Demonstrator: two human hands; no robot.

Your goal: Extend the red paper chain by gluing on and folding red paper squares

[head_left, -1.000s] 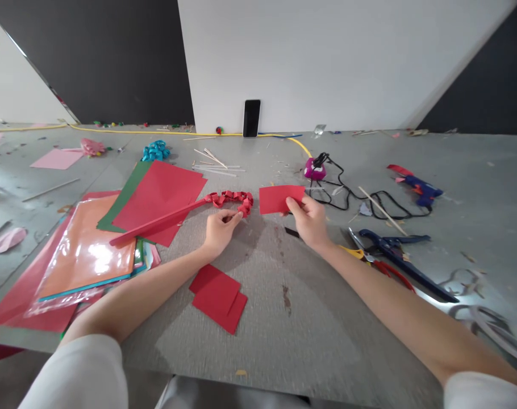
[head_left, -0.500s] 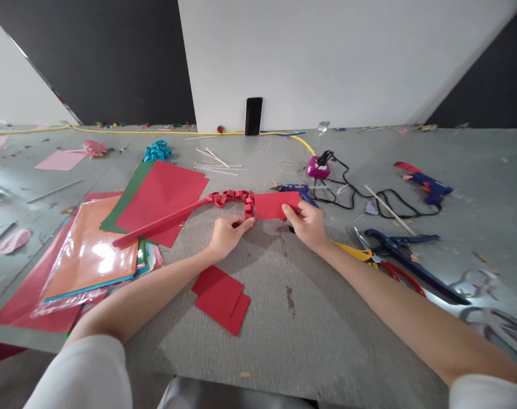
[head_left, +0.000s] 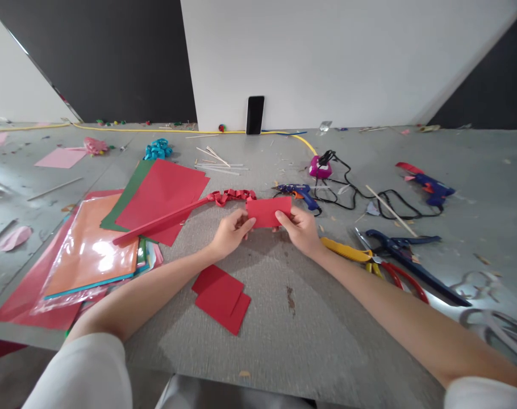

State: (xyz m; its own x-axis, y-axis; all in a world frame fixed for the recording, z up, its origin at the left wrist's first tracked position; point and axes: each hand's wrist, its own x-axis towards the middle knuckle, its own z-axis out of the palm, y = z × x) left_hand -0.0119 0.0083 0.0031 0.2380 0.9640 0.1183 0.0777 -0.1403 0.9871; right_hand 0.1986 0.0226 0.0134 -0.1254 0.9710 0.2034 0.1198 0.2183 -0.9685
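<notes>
Between my two hands a small red paper piece [head_left: 267, 212] is stretched level above the table. My left hand [head_left: 233, 232] pinches its left end, thumb on top. At its right end, my right hand [head_left: 300, 228] grips it with the thumb on the front face. Just behind lies a curled, pleated red paper strip [head_left: 228, 197], joined to a thin red paper stick [head_left: 160, 224] that slants across the sheets to the left. Nearer to me, several red paper squares [head_left: 222, 298] overlap on the table.
Red sheets [head_left: 162, 193], a green sheet and plastic-wrapped coloured paper [head_left: 92, 244] lie left. Glue guns [head_left: 299, 192] [head_left: 429, 184] with black cords, yellow-and-red-handled tools [head_left: 347, 250] and a dark blue tool [head_left: 412, 267] lie right. A phone [head_left: 255, 115] leans on the back wall.
My right hand has moved left and slightly toward me with the red paper piece. My left hand now holds the piece's left end instead of touching the curled strip.
</notes>
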